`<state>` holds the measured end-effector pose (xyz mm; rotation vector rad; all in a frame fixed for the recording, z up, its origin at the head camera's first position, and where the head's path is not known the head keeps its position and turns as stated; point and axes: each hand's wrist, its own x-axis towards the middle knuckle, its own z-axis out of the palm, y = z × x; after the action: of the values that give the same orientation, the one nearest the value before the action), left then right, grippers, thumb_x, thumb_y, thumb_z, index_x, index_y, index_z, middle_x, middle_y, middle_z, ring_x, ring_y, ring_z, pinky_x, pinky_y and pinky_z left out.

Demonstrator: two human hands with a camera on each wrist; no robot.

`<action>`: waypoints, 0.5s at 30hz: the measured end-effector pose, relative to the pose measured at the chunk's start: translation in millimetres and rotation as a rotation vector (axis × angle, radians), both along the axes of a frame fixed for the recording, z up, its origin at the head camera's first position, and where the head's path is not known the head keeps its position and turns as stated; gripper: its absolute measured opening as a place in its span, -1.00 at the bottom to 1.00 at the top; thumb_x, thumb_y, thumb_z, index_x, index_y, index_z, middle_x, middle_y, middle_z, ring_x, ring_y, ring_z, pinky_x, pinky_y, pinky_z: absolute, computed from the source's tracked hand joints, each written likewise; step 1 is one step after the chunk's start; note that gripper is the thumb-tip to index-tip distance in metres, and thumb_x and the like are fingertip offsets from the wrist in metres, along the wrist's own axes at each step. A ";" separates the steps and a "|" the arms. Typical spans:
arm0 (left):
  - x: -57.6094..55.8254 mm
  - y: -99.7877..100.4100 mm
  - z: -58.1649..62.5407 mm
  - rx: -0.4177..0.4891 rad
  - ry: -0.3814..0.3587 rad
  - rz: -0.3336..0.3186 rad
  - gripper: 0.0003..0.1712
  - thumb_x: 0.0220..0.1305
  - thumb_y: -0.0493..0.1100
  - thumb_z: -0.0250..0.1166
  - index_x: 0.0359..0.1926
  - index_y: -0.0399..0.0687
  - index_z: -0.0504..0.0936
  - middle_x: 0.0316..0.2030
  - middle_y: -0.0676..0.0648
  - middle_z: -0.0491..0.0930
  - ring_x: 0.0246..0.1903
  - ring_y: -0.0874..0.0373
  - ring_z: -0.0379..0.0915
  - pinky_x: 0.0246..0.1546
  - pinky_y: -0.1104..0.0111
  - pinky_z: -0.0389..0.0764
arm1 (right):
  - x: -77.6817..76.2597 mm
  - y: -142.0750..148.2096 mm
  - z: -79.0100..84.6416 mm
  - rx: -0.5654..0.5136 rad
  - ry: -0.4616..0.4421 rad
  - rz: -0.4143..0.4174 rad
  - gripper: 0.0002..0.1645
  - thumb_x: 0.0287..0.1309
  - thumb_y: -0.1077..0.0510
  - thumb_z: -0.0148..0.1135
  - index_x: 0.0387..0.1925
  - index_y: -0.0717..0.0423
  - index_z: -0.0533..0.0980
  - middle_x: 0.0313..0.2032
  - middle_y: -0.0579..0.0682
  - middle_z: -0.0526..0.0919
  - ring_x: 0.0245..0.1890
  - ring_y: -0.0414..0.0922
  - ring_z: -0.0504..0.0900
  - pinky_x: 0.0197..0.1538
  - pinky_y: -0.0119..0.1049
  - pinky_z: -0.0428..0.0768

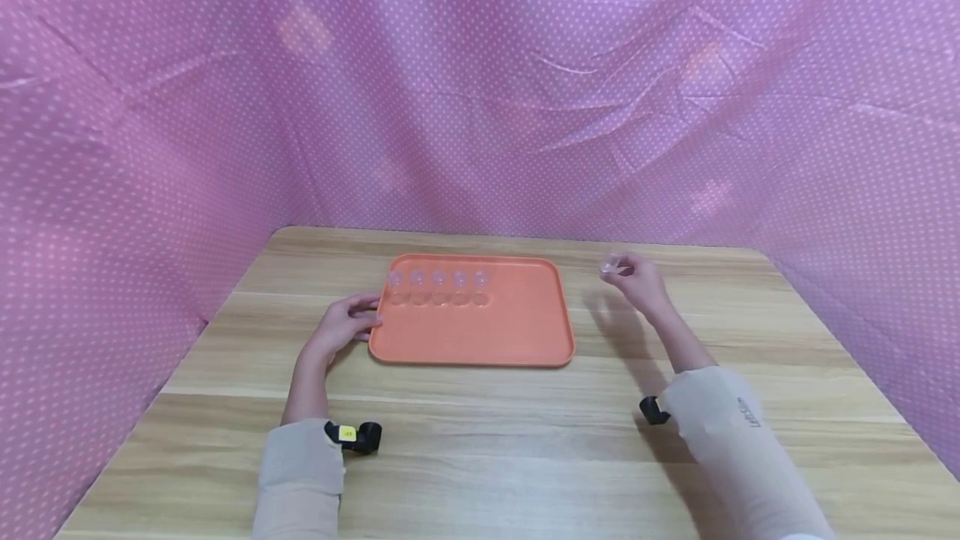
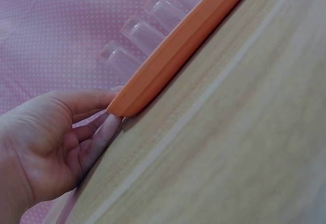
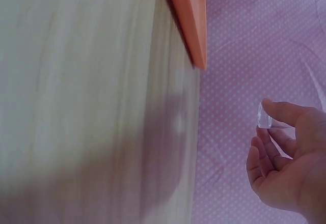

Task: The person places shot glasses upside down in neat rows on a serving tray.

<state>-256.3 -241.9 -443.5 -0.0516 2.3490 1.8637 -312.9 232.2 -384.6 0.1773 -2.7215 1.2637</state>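
On the wooden table lies an orange tray (image 1: 517, 319) with rounded corners. Several clear plastic cups (image 1: 438, 278) stand on it in a row along the far left part. My left hand (image 1: 341, 330) holds the tray's left edge, thumb at the rim and fingers reaching under it in the left wrist view. Off the tray's right side, my right hand (image 1: 640, 283) is raised over the table and pinches another clear cup (image 3: 264, 116) between thumb and fingertips. The cup is tilted, and the other fingers are loosely bent below it.
A light wooden table (image 1: 465, 440) carries everything. Pink dotted cloth (image 1: 480, 90) hangs behind the table and along both sides. Each wrist wears a small black camera, the left one (image 1: 367, 437) with a yellow label. My right arm casts a shadow on the wood.
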 end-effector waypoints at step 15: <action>-2.8 -0.2 -0.8 -0.012 -0.017 0.015 -0.38 0.21 -0.28 0.21 0.28 -0.25 0.25 0.14 -0.26 0.32 -0.13 0.04 0.44 -0.23 0.33 0.60 | 1.3 -44.0 7.1 -0.030 0.020 0.076 -0.59 0.01 0.20 0.31 -0.12 0.39 0.48 -0.30 0.25 0.59 -0.27 0.08 0.55 -0.24 -0.22 0.57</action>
<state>-259.1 -242.1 -444.3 -0.0861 2.3552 1.8489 -311.7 188.2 -377.5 0.2914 -2.7012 1.3151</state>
